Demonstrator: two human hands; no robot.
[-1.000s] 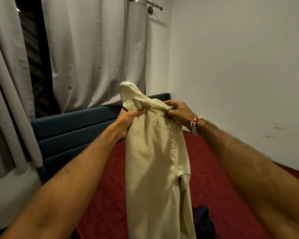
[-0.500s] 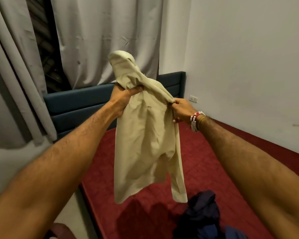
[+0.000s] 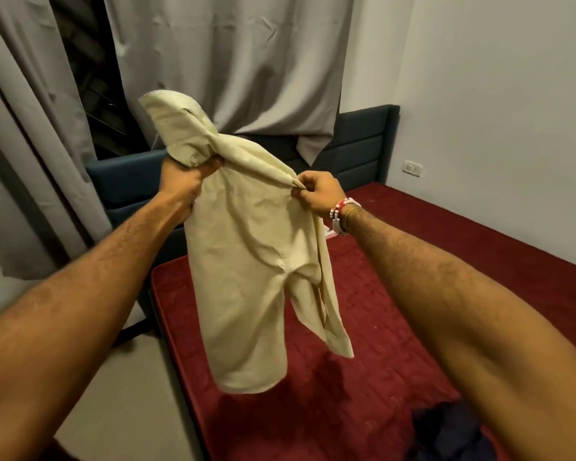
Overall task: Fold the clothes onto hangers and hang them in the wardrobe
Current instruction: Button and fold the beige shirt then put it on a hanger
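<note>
A cream shirt [image 3: 246,261] hangs in the air above the bed, held up at its top. My left hand [image 3: 183,181] grips a bunched part of the shirt near the collar, with a flap of fabric standing up above the fist. My right hand [image 3: 316,193] pinches the other shoulder seam between thumb and fingers; beaded bracelets sit on that wrist. The shirt's body and one sleeve dangle free below. No hanger or wardrobe is in view.
A bed with a dark red cover [image 3: 396,311] lies below, with a teal headboard [image 3: 363,144] against grey curtains [image 3: 230,61]. A dark blue garment [image 3: 446,430] lies on the bed at the bottom right. A white wall [image 3: 496,94] runs along the right, pale floor [image 3: 120,377] on the left.
My hands have moved apart, stretching the shirt's top wider. The view has tilted down and the shirt's lower hem has swung up clear of the bed.
</note>
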